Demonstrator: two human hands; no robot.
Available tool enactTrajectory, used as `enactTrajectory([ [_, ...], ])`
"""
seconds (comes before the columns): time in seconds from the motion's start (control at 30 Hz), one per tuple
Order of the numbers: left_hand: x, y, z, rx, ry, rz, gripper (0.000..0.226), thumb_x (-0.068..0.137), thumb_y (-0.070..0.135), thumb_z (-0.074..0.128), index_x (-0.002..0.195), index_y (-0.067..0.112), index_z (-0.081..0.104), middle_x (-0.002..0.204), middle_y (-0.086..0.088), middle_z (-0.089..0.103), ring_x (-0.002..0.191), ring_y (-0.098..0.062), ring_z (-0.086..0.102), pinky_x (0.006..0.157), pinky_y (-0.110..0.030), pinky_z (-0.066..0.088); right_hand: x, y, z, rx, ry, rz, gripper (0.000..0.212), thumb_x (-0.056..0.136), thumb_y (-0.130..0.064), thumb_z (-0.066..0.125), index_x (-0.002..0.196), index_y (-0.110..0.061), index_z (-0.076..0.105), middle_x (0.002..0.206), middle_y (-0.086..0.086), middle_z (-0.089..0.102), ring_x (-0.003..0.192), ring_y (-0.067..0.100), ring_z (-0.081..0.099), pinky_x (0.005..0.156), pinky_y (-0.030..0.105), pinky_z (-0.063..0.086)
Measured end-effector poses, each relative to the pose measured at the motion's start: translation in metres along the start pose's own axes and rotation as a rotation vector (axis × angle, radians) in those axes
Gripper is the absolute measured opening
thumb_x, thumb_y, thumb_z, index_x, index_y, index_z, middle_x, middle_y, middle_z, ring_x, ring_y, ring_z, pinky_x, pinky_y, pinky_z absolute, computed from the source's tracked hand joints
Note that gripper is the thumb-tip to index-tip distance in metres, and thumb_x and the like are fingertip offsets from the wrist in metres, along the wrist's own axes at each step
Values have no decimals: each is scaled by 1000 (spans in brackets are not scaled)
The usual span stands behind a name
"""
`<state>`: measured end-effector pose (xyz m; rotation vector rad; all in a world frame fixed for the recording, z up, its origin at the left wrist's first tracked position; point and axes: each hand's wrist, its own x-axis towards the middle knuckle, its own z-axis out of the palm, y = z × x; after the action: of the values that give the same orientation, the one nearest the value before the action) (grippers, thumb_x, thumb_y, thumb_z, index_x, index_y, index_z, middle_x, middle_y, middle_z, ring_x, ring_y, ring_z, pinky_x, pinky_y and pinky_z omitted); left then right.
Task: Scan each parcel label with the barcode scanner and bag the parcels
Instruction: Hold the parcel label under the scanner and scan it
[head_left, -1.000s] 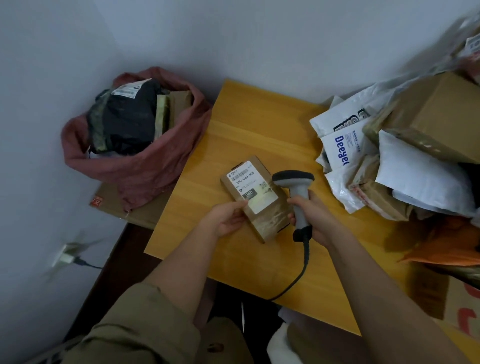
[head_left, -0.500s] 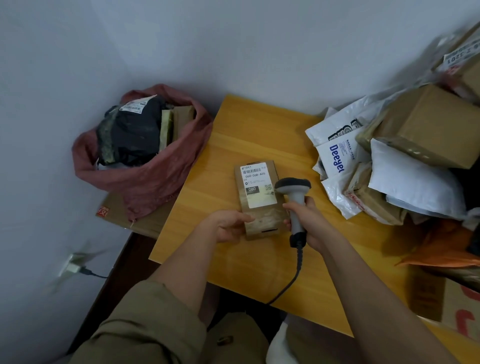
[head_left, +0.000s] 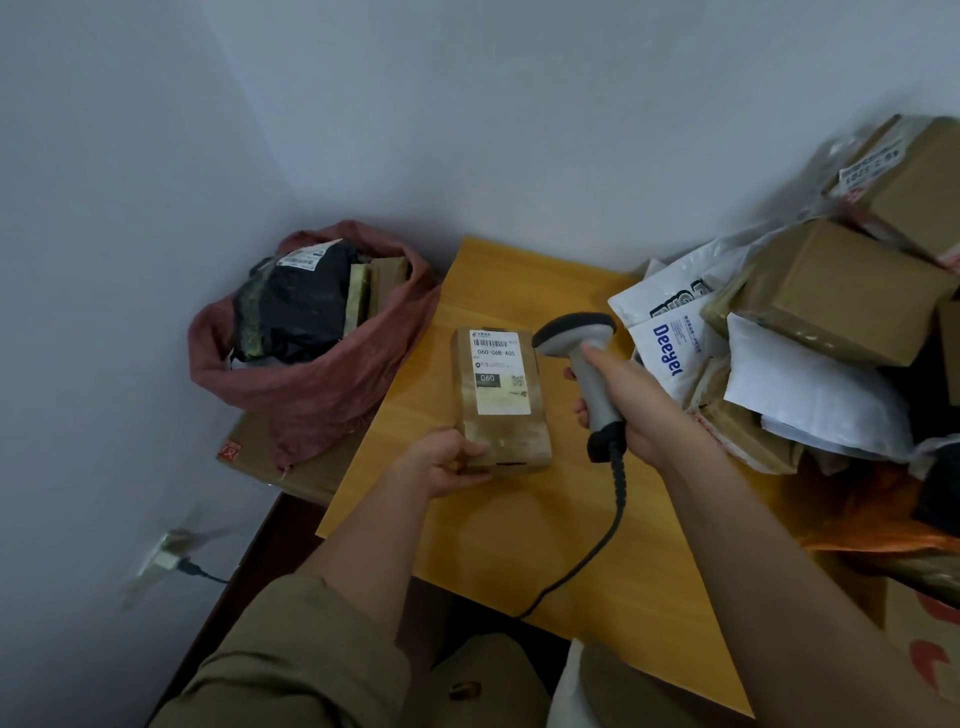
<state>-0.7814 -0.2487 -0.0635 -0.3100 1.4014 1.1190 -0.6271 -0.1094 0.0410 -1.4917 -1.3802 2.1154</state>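
The brown parcel's label (head_left: 500, 371) reads "060-06B-A05" (and "060" below); a white mailer (head_left: 670, 353) says "Deeger".

The left hand (head_left: 449, 460) gripped the near end of the parcel (head_left: 498, 397), thumb on top. The right hand (head_left: 631, 402) curled round the scanner (head_left: 584, 364) handle, both forearms reaching forward.

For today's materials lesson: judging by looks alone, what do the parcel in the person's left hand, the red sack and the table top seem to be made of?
Parcel: seemingly brown corrugated cardboard, matte, with glossy tape near its lower end and a white paper label.
Red sack: probably thin plastic or woven fabric; it crumples in soft folds with a dull sheen.
Table top: wood or wood-look laminate, smooth, yellow-orange, with faint grain lines.
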Motion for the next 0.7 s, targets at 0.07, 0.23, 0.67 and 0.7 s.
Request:
enactTrajectory([
  [0.07, -5, 3, 0, -33, 7, 19, 26, 89, -15, 53, 103, 6, 56, 116, -16, 54, 121, -35, 50, 88, -49, 51, -14, -23, 3, -2, -26, -51, 36, 101, -39, 52, 118, -8, 58, 99, 9, 63, 51, 13, 57, 49, 26, 50],
  [0.23, -16, 11, 5, -112, 37, 50, 34, 90, -13, 54, 120, 3, 51, 130, -17, 46, 128, -36, 45, 90, -50, 51, -56, -67, 8, -87, -86, -182, 29, 103, -37, 49, 112, -10, 57, 100, 7, 64, 51, 12, 56, 49, 25, 50],
  [0.67, -24, 17, 22, -156, 93, 104, 38, 91, -16, 50, 125, 1, 49, 136, -19, 45, 129, -37, 44, 97, -54, 48, -123, -107, -2, -94, -81, -269, 28, 102, -34, 52, 109, -8, 58, 91, 9, 65, 48, 14, 53, 44, 24, 47],
  [0.7, -24, 17, 24, -162, 93, 106, 39, 91, -16, 50, 126, 0, 48, 136, -19, 45, 129, -37, 44, 96, -54, 48, -126, -109, -4, -98, -78, -281, 28, 102, -34, 52, 109, -8, 58, 91, 9, 65, 49, 14, 53, 45, 25, 47],
])
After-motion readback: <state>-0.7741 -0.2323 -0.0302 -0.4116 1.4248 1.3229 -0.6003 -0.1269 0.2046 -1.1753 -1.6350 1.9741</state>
